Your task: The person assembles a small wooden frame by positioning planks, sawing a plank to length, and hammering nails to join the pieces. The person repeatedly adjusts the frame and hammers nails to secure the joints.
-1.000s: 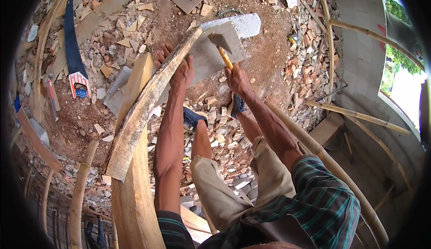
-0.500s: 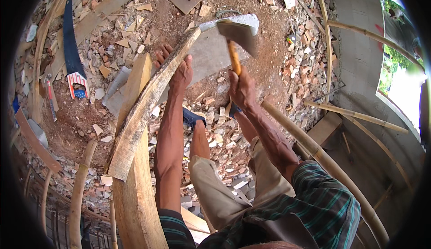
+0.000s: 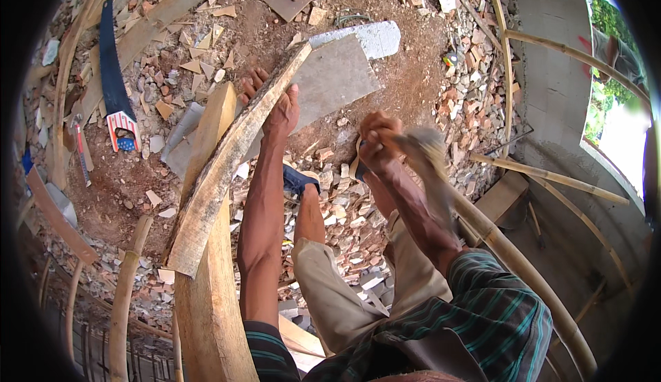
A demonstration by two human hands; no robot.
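Fingers of the left hand (image 3: 279, 110) wrapped the curved plank (image 3: 227, 168); the right hand (image 3: 377, 141) clenched a blurred tool (image 3: 430, 158), perhaps a hatchet. Beyond lay red dirt (image 3: 406, 82) strewn with wood chips (image 3: 189, 65), a handsaw (image 3: 113, 79), a grey wall (image 3: 551, 86).

Bare forearms, a dark green-striped plaid shirt (image 3: 482, 313), khaki trousers (image 3: 344, 299) and a blue sandal (image 3: 297, 179).

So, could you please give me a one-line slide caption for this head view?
Left hand steadies a curved plank while the right hand holds a blurred tool handle above wood-chip-strewn ground.
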